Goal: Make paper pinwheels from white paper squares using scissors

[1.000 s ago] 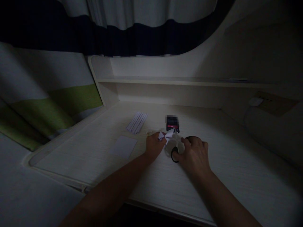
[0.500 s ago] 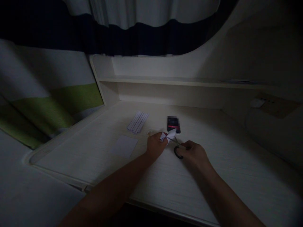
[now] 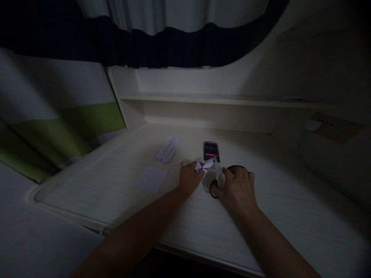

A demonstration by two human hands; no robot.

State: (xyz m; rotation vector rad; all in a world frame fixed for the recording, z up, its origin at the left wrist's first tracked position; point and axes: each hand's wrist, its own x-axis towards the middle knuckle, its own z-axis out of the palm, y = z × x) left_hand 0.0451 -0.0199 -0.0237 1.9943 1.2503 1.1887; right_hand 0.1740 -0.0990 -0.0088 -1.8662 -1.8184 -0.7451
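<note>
The scene is dim. My left hand (image 3: 189,178) pinches a small folded piece of white paper (image 3: 204,165) just above the pale desk (image 3: 261,200). My right hand (image 3: 237,188) has its fingers through the black handles of a pair of scissors (image 3: 215,187). The handles are spread apart and the blades point toward the paper. Behind the paper lies a small dark device with a red strip (image 3: 211,151).
A square sheet of white paper (image 3: 151,179) lies left of my hands. A fan of narrow paper strips (image 3: 168,149) lies farther back. A low shelf (image 3: 220,99) runs along the back. A striped curtain (image 3: 58,116) hangs at the left.
Half a second ago the scissors' handles were squeezed together at the paper. Now they are spread wide again, as they were one second ago. My left hand has hardly moved.
</note>
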